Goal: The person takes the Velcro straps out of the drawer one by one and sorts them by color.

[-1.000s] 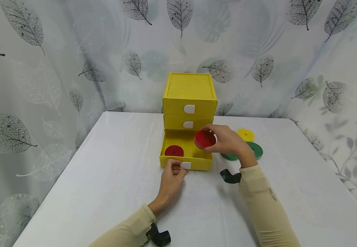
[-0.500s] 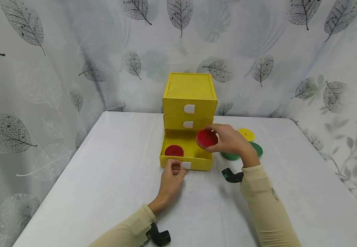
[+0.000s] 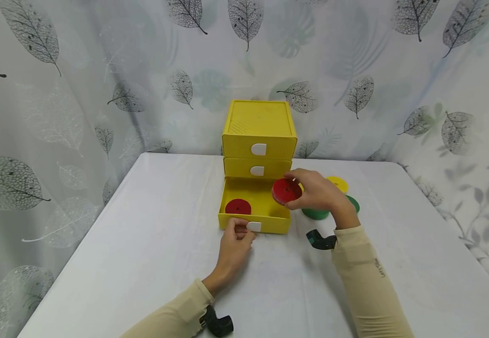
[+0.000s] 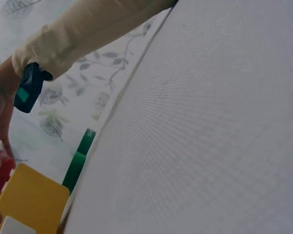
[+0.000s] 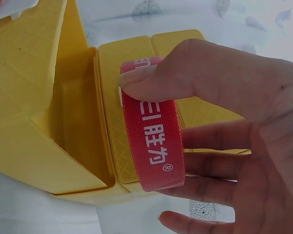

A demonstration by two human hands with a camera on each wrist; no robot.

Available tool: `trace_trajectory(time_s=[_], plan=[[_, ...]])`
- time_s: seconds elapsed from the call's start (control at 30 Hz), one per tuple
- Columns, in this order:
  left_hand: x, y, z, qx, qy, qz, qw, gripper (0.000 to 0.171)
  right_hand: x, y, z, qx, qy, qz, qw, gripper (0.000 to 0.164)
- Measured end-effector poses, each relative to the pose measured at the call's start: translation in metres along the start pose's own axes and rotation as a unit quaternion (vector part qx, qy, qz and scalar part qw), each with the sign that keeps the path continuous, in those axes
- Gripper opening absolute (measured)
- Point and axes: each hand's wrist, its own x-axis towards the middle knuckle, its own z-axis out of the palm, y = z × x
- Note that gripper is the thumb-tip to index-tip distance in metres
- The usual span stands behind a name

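My right hand (image 3: 318, 191) pinches a roll of red tape (image 3: 286, 191) by its edges, above the right side of the pulled-out bottom drawer (image 3: 274, 226). In the right wrist view, white lettering shows on the outer face of the roll (image 5: 154, 136); the thumb presses this face and the other fingers are partly hidden behind it. A second red roll (image 3: 238, 206) lies in the drawer's left part. At the drawer front, my left hand (image 3: 234, 251) holds the white handle (image 3: 254, 226) with curled fingers. Only a fingertip of it shows in the left wrist view.
Two upper drawers of the yellow cabinet (image 3: 259, 117) are closed. Right of the cabinet, partly behind my right hand, lie green rolls (image 3: 315, 214) and a yellow roll (image 3: 339, 183) on the white table (image 3: 151, 225). A leaf-patterned curtain (image 3: 143, 61) hangs behind.
My right hand has drifted slightly to the right with the red roll, now covering more of the green rolls. The left hand and the drawer stay in place.
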Motion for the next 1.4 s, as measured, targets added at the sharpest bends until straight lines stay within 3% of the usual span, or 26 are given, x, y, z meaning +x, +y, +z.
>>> trace_trajectory(time_s=[1.4], plan=[[0.0,0.0,-0.001,0.0,0.003,-0.006,1.0,0.026,-0.03,0.022,-0.004,-0.045,0.012,-0.004,0.999,0.061]])
